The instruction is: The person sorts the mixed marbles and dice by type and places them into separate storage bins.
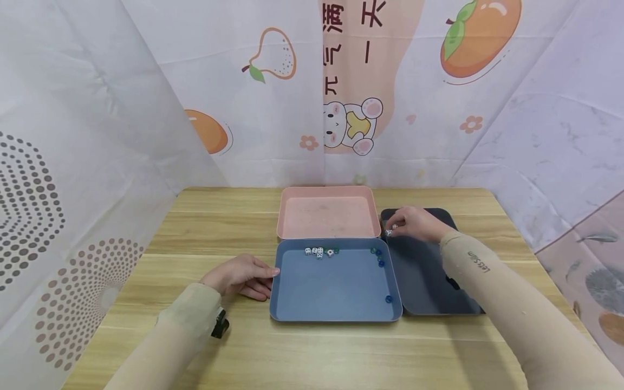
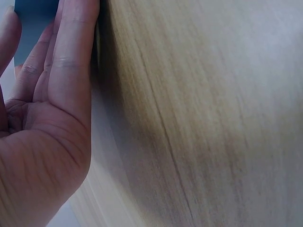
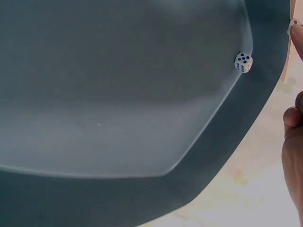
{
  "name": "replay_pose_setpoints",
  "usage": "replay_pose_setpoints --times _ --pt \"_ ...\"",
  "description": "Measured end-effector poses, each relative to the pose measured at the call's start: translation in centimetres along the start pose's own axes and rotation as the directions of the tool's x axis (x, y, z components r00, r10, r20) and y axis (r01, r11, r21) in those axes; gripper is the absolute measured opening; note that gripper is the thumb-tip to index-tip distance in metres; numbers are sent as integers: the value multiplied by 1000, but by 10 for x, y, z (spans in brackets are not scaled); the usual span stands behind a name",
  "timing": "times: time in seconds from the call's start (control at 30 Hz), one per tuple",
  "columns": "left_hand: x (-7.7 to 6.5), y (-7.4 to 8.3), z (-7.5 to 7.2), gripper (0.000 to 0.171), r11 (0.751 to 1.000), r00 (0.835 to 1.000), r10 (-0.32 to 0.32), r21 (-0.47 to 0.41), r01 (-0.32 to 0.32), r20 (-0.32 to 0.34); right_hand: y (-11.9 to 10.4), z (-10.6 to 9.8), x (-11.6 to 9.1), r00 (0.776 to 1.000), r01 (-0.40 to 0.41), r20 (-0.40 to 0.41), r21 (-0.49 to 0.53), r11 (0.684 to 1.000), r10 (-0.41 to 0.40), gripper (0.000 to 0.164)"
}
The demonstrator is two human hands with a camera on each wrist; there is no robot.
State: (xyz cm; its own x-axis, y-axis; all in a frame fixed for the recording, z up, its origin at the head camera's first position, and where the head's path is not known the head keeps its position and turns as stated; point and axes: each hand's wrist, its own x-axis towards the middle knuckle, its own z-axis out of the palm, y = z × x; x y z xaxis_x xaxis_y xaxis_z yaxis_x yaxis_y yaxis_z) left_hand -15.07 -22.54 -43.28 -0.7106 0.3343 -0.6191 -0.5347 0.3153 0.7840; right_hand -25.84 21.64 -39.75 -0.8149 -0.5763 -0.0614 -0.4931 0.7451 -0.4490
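Note:
My right hand point(image 1: 416, 223) reaches over the far left corner of the dark tray point(image 1: 414, 281). It pinches a small white die with red dots point(image 3: 294, 22) between its fingertips. Close below, another white die with blue dots point(image 3: 243, 62) lies in that tray's corner. My left hand point(image 1: 246, 277) rests beside the blue tray point(image 1: 336, 287), its thumb at the left rim and its fingers extended along the outer side. Several white dice point(image 1: 314, 251) sit near the blue tray's far wall. Blue glass marbles point(image 1: 388, 299) and green ones point(image 1: 336, 251) lie along its far and right sides.
Behind the blue tray stands a pink tray point(image 1: 326, 212). The dark tray adjoins the blue one on its right. All three are on a wooden table point(image 1: 229, 227), with a printed curtain point(image 1: 273, 124) hanging at its back.

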Motion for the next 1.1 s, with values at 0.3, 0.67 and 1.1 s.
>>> replay_pose_setpoints --times 0.3,0.67,1.1 --pt "0 0 0 42 1000 1000 -4 -3 4 0 6 -1 -3 999 -46 5 -10 999 46 13" --pt "-1 1 -1 43 1000 1000 -9 6 9 -6 18 -6 -7 997 -74 2 -23 997 74 16" --pt "-1 0 1 42 1000 1000 -5 13 5 -19 34 -3 -12 996 -93 -5 -38 995 93 14"
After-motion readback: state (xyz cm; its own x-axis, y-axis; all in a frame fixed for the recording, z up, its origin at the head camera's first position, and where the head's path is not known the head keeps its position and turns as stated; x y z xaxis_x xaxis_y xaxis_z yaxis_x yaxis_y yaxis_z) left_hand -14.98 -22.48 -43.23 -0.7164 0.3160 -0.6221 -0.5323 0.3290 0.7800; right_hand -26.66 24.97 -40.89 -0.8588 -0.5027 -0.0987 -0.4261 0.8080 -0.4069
